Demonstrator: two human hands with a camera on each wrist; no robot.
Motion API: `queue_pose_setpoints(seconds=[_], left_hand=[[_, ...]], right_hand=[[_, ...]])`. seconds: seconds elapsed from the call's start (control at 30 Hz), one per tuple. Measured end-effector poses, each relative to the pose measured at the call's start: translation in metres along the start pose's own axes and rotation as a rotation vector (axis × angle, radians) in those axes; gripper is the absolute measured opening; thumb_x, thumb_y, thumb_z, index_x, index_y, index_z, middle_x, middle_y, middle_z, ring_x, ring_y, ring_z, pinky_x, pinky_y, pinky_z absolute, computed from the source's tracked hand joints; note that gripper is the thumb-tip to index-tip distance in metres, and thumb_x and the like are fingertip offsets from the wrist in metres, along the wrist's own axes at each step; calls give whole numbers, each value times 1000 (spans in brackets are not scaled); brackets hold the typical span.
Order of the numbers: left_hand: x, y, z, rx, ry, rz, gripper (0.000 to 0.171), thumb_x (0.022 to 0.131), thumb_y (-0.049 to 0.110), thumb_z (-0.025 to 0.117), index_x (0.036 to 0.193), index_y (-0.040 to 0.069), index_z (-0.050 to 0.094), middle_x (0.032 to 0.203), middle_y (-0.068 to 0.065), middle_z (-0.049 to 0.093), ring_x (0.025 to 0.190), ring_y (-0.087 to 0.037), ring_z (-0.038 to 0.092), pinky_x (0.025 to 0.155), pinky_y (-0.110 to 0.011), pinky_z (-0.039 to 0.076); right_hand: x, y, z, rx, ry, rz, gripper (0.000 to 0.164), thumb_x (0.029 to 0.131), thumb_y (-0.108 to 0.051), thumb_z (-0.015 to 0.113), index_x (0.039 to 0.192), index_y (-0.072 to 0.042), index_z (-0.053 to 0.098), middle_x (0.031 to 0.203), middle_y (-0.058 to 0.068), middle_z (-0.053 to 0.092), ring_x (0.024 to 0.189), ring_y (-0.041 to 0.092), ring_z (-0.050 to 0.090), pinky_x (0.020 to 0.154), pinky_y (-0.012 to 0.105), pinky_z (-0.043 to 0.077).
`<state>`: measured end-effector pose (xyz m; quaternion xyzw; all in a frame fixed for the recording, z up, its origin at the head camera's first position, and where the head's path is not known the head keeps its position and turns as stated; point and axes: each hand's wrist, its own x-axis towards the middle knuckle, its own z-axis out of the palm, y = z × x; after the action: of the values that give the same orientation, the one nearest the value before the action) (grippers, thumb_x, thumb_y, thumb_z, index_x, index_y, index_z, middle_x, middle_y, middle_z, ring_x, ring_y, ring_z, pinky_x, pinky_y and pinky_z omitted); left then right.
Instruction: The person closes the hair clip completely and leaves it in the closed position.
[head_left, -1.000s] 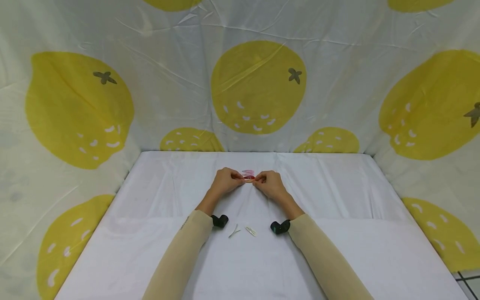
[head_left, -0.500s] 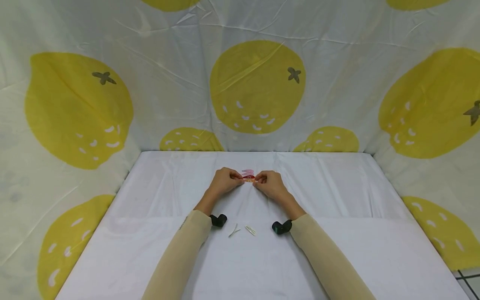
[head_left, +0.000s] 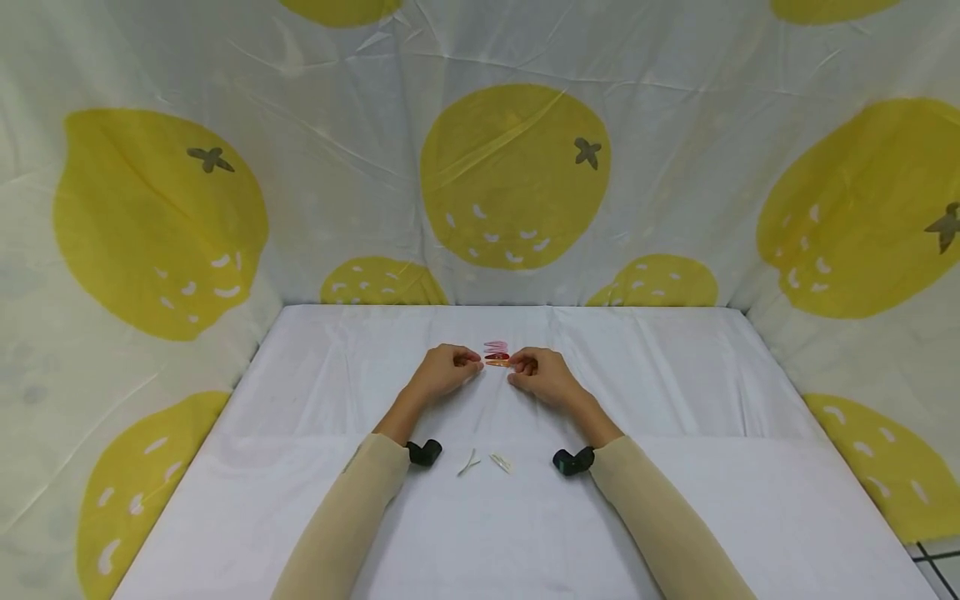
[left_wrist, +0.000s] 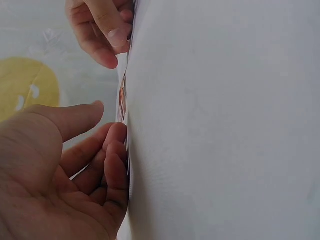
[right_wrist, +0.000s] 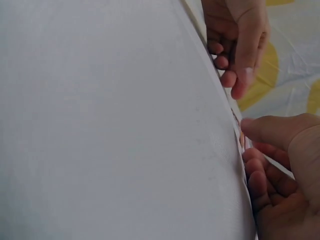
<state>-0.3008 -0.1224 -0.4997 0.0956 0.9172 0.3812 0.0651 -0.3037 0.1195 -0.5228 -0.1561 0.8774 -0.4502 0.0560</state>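
An orange hair clip (head_left: 497, 363) lies crosswise on the white cloth, just in front of a red hair clip (head_left: 497, 357). Behind these, pink hair clips (head_left: 496, 346) form the back of the same small column. My left hand (head_left: 446, 371) is off the orange clip's left end, its thumb spread from the loosely bent fingers in the left wrist view. At the other end, my right hand (head_left: 549, 375) has its fingertips right by the orange clip. A gap shows between thumb and fingers (right_wrist: 257, 182) in the right wrist view.
Nearer the person, two pale, thin clips lie on the cloth: a left one (head_left: 468, 462) spread in a Y shape and a right one (head_left: 500, 462). A lemon-print curtain (head_left: 517, 175) rises behind and beside the white-covered table (head_left: 675, 517).
Both hands held the orange clip's ends before. My left hand has let go and drawn back left; my right thumb has come away from the clip. The orange clip now lies before the red one.
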Motion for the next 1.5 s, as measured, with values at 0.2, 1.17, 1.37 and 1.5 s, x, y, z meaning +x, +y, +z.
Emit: queue_pose_setpoints(seconds=[0.2, 1.17, 1.37, 1.5], left_hand=[[-8, -4, -4, -6, -44, 40, 31, 99, 35, 69, 120, 14, 75, 106, 0, 77, 99, -15, 68, 92, -37, 54], [-65, 3, -27, 74, -81, 209, 39, 101, 32, 67, 133, 10, 68, 129, -4, 72, 117, -22, 67, 104, -45, 52], [-77, 6, -37, 70, -53, 257, 40, 100, 32, 70, 132, 9, 68, 129, -7, 72, 114, -26, 68, 100, -46, 54], [-86, 9, -36, 63, -45, 254, 40, 98, 32, 71, 132, 11, 69, 126, -6, 73, 111, -25, 68, 99, -45, 54]], right_hand=[[-7, -4, -5, 1, -20, -35, 24, 92, -18, 77, 115, -9, 75, 93, 2, 70, 81, 13, 62, 75, 25, 50], [-60, -22, -35, -42, -40, -203, 28, 99, -19, 71, 122, -3, 71, 105, -2, 73, 95, 13, 67, 85, 30, 58], [-71, -28, -36, -64, -43, -216, 30, 98, -21, 72, 123, -5, 71, 107, -3, 73, 96, 12, 66, 87, 30, 58], [-77, -27, -32, -75, -41, -241, 29, 98, -21, 72, 122, -6, 71, 107, -3, 73, 96, 11, 65, 87, 30, 57]])
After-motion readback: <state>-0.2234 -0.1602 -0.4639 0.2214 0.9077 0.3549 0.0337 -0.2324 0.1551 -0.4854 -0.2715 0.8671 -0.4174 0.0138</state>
